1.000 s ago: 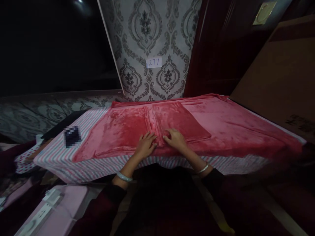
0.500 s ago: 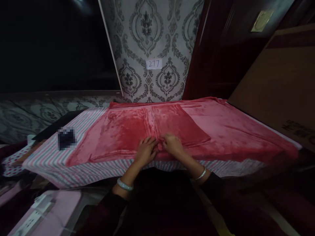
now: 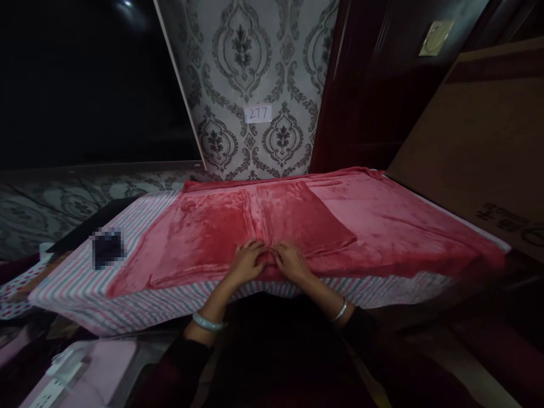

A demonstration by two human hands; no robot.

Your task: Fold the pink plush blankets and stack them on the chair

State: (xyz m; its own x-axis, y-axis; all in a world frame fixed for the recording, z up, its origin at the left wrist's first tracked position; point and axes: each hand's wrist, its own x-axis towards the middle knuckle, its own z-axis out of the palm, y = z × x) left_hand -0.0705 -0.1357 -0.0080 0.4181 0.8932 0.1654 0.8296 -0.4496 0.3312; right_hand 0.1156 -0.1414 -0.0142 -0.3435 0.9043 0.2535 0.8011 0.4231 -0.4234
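A folded red plush cloth [image 3: 208,226] lies in front of me, its two halves meeting along a raised middle seam. My left hand [image 3: 249,259] rests on its near edge just left of that seam, fingers stretched over the fabric and thumb apart. Just right of the seam, my right hand [image 3: 289,260] lies on the same edge with its fingers bent slightly and spread on the cloth. The fingertips of both hands come close together at the middle. Beneath is a larger pink-red plush blanket [image 3: 382,226], spread across the table.
Striped fabric [image 3: 140,218] covers the table under the blanket. A pixelated dark object [image 3: 108,248] sits at the left. A big cardboard box [image 3: 480,130] stands at the right, and a dark screen [image 3: 93,85] at the back left. A pink surface with a power strip [image 3: 55,388] is low left.
My right hand has gone from a closed pinch at the seam to fingers laid out on the cloth. My left hand stays beside the seam. The view has shifted slightly.
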